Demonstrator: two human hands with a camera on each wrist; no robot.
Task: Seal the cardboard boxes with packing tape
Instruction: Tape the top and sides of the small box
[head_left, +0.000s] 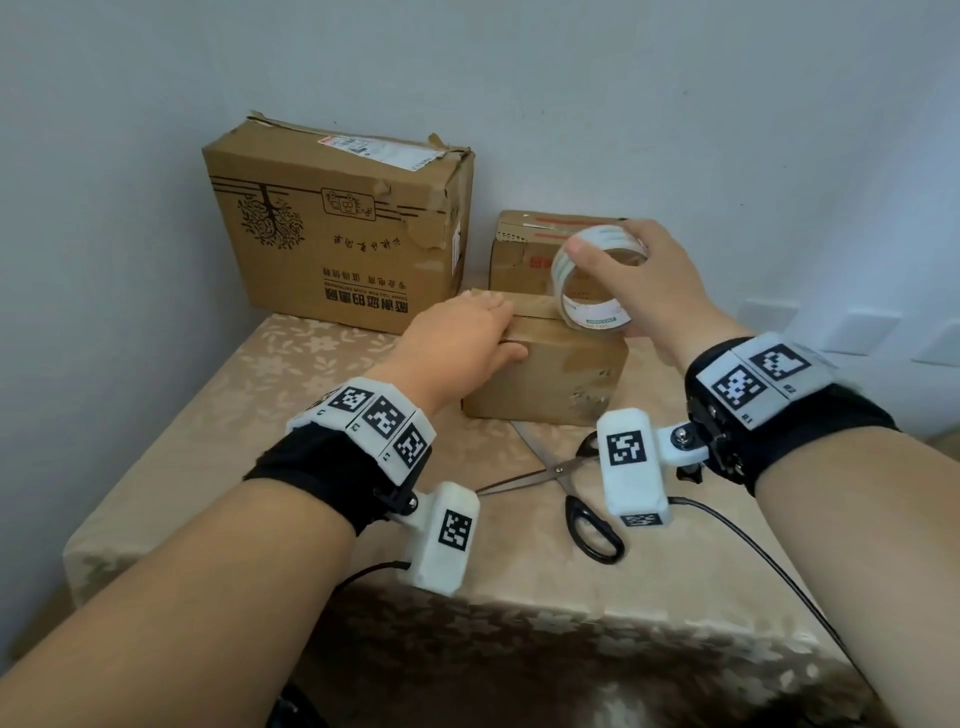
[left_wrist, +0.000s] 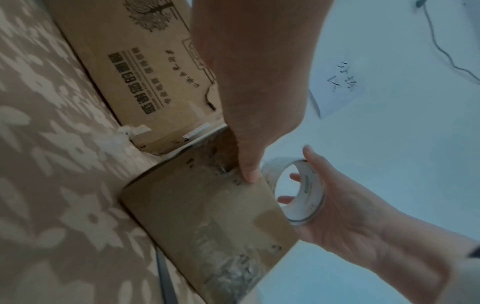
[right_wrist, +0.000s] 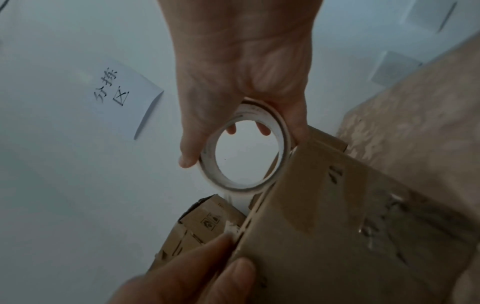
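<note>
A small cardboard box (head_left: 550, 374) lies in the middle of the table. My left hand (head_left: 467, 338) rests on its top left edge, fingers flat over the top and thumb against the front face (left_wrist: 249, 170). My right hand (head_left: 660, 291) grips a roll of clear packing tape (head_left: 587, 306) standing on edge at the right of the box top. In the right wrist view the tape roll (right_wrist: 207, 170) sits at the box's upper edge (right_wrist: 350, 226), fingertips showing through its hole. A short strip seems to run from the roll toward my left fingers.
A large printed cardboard box (head_left: 332, 228) stands against the wall at back left. A second small box (head_left: 530, 249) sits behind the one I hold. Open scissors (head_left: 561, 483) lie in front on the flowered tablecloth (head_left: 208, 467). A black cable (head_left: 753, 551) trails right.
</note>
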